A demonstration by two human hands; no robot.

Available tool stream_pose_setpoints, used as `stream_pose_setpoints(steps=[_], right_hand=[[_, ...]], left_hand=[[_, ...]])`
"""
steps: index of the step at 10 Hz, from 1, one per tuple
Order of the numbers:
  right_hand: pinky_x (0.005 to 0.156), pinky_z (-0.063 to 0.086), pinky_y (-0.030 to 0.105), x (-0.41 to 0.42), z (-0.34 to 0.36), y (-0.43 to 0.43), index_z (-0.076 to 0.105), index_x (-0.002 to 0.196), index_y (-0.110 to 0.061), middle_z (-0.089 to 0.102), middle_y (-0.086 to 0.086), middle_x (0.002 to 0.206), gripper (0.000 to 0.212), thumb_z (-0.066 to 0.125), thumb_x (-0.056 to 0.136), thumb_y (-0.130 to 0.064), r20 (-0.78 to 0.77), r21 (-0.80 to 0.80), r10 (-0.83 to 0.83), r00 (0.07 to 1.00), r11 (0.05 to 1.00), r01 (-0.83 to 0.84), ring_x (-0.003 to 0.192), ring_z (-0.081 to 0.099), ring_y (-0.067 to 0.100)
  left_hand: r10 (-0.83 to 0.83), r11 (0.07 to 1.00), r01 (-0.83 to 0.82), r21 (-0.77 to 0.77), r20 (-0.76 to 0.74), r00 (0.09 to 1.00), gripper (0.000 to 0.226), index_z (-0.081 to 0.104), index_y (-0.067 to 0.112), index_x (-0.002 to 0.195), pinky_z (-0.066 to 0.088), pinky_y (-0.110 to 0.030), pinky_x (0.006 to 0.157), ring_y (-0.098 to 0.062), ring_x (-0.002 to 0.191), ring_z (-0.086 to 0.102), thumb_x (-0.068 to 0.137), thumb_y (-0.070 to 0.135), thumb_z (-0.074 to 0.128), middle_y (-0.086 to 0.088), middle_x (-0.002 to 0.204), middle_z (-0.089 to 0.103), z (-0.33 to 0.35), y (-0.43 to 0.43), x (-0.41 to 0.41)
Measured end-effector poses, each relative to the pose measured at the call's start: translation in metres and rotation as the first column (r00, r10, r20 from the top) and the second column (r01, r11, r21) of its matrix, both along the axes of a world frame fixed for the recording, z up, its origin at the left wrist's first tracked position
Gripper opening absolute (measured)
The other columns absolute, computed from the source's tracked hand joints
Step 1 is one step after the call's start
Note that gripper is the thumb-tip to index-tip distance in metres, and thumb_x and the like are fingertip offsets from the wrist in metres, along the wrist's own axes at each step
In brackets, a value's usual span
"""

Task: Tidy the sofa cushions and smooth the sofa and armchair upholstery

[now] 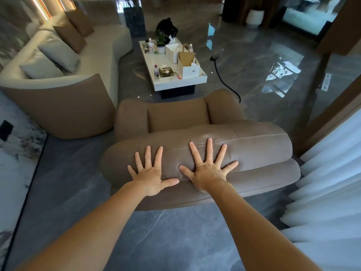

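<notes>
I stand behind a brown leather armchair [254, 147] and look down over its padded backrest. My left hand [150, 174] lies flat on the back of the backrest, left of centre, fingers spread wide. My right hand [209, 169] presses flat on the same backrest near its middle seam, fingers also spread. Neither hand holds anything. To the upper left curves a cream sofa [101, 55] with a brown outer shell. On it lean two grey-green cushions [58, 52] and two brown cushions [73, 35] in a row.
A white coffee table [175, 83] beyond the armchair carries bottles, a plant, boxes and a paper bag. A black cable [224, 79] trails over the glossy dark floor. White curtains [328, 192] hang at the right. A pale rug [15, 163] lies at the left.
</notes>
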State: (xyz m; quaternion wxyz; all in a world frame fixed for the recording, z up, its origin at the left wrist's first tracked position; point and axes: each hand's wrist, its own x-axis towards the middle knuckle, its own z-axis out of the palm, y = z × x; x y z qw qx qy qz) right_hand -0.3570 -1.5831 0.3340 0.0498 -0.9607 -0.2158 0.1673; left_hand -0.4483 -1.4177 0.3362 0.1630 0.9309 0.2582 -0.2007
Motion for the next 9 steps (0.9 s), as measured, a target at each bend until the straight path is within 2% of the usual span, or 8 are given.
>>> stream_pose_setpoints(steps=[2,5,6,7,8,9], right_hand=[[0.09,-0.015,0.086,0.021,0.002,-0.029,-0.048,0.121,-0.059,-0.047,-0.001,0.151,0.081,0.007,0.071,-0.091,0.002,-0.045,0.023,1.0,0.999,-0.023,0.13,-0.047,0.047],[0.097,-0.005,0.086,0.011,0.012,-0.041,-0.054,0.11,-0.057,-0.05,0.001,0.149,0.08,0.012,0.077,-0.087,-0.067,-0.099,0.032,0.997,0.994,-0.038,0.132,-0.044,0.049],[0.1,-0.001,0.086,0.002,0.023,-0.041,-0.047,0.123,-0.056,-0.049,0.003,0.15,0.082,0.018,0.081,-0.084,-0.152,-0.143,0.038,0.988,0.988,-0.059,0.133,-0.042,0.049],[0.103,0.008,0.084,-0.007,0.039,-0.041,-0.034,0.137,-0.055,-0.045,0.002,0.153,0.09,0.034,0.083,-0.079,-0.252,-0.204,0.031,0.967,0.975,-0.085,0.136,-0.037,0.052],[0.112,0.022,0.069,0.001,0.076,-0.037,-0.014,0.15,-0.047,-0.025,0.009,0.162,0.091,0.051,0.089,-0.062,-0.326,-0.27,0.059,0.943,0.951,-0.153,0.143,-0.011,0.057],[0.112,0.036,0.047,0.007,0.123,-0.032,0.03,0.152,-0.022,0.027,0.013,0.158,0.06,0.046,0.099,-0.044,-0.299,-0.186,0.2,0.933,0.947,-0.262,0.138,0.036,0.04]], left_hand=[[0.029,0.995,-0.025,-0.093,0.037,0.999,0.12,-0.035,0.047,0.139,-0.011,-0.065,0.111,-0.036,0.14,-0.033,0.066,0.087,0.051,0.002,0.153,-0.041,-0.01,-0.029,0.017],[0.056,0.988,-0.047,-0.15,0.057,0.997,0.114,-0.025,0.051,0.143,-0.011,-0.062,0.112,-0.032,0.142,-0.03,0.07,0.079,0.058,0.007,0.156,-0.035,-0.001,-0.045,0.001],[0.051,0.988,-0.044,-0.151,0.044,0.998,0.108,-0.019,0.052,0.145,-0.007,-0.062,0.113,-0.032,0.144,-0.026,0.076,0.071,0.061,0.008,0.159,-0.029,0.011,-0.042,-0.011],[0.025,0.982,-0.023,-0.186,0.01,1.0,0.098,-0.003,0.049,0.15,0.01,-0.06,0.116,-0.034,0.147,-0.011,0.082,0.056,0.066,0.005,0.163,-0.016,0.031,-0.034,-0.021],[0.022,0.987,-0.025,-0.162,-0.019,1.0,0.069,0.027,0.033,0.151,0.034,-0.047,0.109,-0.031,0.138,0.032,0.092,0.049,0.058,-0.005,0.159,0.022,0.067,-0.02,-0.016],[-0.006,0.998,0.006,-0.063,0.002,1.0,0.051,0.05,0.02,0.138,0.041,-0.04,0.101,-0.028,0.122,0.05,0.096,0.048,0.05,-0.007,0.14,0.048,0.103,-0.014,-0.013]])
